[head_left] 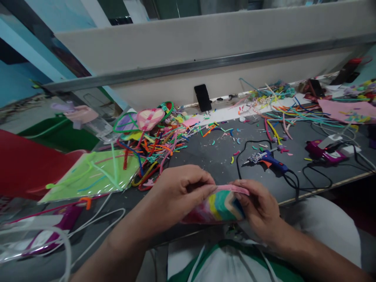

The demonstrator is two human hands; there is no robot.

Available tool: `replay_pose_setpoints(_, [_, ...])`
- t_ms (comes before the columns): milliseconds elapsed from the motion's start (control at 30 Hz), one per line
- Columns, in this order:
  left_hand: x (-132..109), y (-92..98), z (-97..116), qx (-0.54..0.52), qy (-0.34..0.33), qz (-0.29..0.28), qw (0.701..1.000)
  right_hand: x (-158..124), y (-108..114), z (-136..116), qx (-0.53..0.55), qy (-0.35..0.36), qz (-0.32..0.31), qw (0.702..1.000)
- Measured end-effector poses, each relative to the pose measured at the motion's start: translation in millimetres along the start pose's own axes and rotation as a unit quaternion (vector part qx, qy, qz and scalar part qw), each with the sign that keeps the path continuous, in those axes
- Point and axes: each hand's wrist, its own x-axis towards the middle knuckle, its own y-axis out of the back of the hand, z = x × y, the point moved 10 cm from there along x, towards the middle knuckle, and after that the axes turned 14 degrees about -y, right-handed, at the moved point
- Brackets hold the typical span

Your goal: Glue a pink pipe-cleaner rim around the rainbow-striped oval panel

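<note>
Between my two hands, close to my body at the table's front edge, is a fuzzy piece with zigzag stripes in pink, yellow, teal, cream and dark blue. A pink pipe cleaner strip runs along its upper edge. My left hand pinches that strip at its left end, thumb against fingers. At the right end, my right hand is closed on the pink strip and the corner of the striped piece. Fingers cover both ends, so the lower part is partly hidden.
Beyond my right hand lies a blue hot glue gun with a black cord. A pile of coloured pipe cleaners is at left, beside a green sheet. A phone leans at the back; a purple power strip sits right.
</note>
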Motion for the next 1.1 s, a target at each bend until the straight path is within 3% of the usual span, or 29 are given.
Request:
replay_pose_setpoints(567, [0, -5.9, -4, -0.038, 0.002, -0.003, 0.999, 4, -3, -13, 0.003, 0.060, 0.000, 0.998])
replay_pose_setpoints(1100, [-3, -8.0, -9, -0.032, 0.034, 0.016, 0.999, 2, -12, -19, 0.018, 0.106, -0.060, 0.992])
